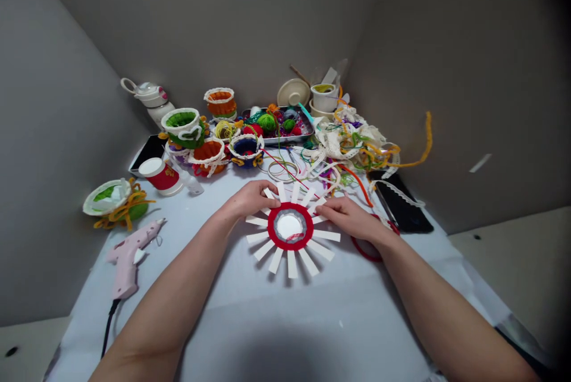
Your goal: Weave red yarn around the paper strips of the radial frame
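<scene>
A paper cup cut into white strips (292, 263) is spread out flat like a sun over the middle of the table. Grey and red yarn (304, 238) is woven in rings round its white round base. My left hand (257, 197) pinches the strips at the upper left. At the upper right, my right hand (342, 214) has its fingers closed on the cup's edge. From near that edge a thin red strand (285, 166) stretches back towards the tray of yarn. Partly under my right wrist lie red-handled scissors (366, 250).
Left of my arm lies a pink glue gun (129, 254) with a black cord. Several yarn-covered cups (207, 156) and a white bottle (154, 99) stand behind. A metal tray (279, 139) holds yarn balls. Lace and yarn scraps (348, 138) are heaped beside a black phone (405, 206).
</scene>
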The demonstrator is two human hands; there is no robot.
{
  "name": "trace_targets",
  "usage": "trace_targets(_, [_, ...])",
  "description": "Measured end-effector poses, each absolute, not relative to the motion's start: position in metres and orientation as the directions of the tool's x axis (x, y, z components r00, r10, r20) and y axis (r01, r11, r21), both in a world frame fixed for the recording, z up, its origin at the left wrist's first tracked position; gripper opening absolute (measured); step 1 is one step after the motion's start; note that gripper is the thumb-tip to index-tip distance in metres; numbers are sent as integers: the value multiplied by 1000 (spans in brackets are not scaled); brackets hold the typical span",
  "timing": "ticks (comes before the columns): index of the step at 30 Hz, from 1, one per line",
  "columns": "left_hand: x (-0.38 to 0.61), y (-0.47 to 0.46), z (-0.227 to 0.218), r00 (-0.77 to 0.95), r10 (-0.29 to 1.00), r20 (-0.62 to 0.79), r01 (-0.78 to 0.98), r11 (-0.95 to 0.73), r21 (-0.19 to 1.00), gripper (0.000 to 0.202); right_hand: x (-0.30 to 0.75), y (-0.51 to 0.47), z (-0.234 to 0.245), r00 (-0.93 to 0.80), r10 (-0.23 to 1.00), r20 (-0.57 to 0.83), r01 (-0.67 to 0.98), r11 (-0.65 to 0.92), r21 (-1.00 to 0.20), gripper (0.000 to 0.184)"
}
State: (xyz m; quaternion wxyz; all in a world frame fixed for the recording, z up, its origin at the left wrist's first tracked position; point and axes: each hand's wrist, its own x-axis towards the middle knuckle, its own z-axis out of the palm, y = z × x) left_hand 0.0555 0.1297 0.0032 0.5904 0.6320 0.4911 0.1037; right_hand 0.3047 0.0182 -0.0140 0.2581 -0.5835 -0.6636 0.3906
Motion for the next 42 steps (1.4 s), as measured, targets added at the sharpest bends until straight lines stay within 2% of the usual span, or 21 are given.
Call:
trace_targets(3, [49,133,11,589,649,-481,473,206,857,33,306,17,-13,-257,955,-150,541,13,-841,49])
trace_targets(6, [46,134,14,719,561,-410,370,190,909,45,306,15,-9,-347,921,-175,534,40,-845,47])
trace_targets(9, [51,125,13,832,446,-331,335,73,939,59,302,12,-5,-401,901,-166,553,94,-828,46])
trace_targets(12, [61,112,11,850,379,-366,426,-84,901,63,297,10,-1,-440,887,-142,565,151,-811,47])
trace_targets(17, [72,102,8,798,509,-323,468,-186,864,37,294,9,-2,-468,874,-134,559,175,-810,48])
trace_targets(21, [70,106,8,772,569,-283,473,-218,854,31,305,13,-4,-421,903,-89,566,185,-803,46])
trace_targets(23, [68,107,9,761,590,-269,480,-233,846,30,312,15,-5,-367,930,-20,605,222,-765,44])
trace_targets(26, [65,107,12,731,627,-267,520,-260,813,34,317,16,-4,-311,937,157,678,335,-654,44])
trace_targets(29, [64,105,16,711,649,-271,562,-292,774,35,313,12,0,-286,892,350,716,441,-541,41])
trace_targets(32, [64,103,20,706,655,-269,581,-320,749,30,304,6,6,-301,844,444,712,509,-484,35])
trace_targets(37, [53,100,23,648,711,-275,608,-265,748,26,296,2,10,-305,841,447,678,521,-519,35])
trace_targets(42, [30,90,24,483,838,-253,633,-134,763,22,291,6,0,-352,907,230,593,406,-695,41])
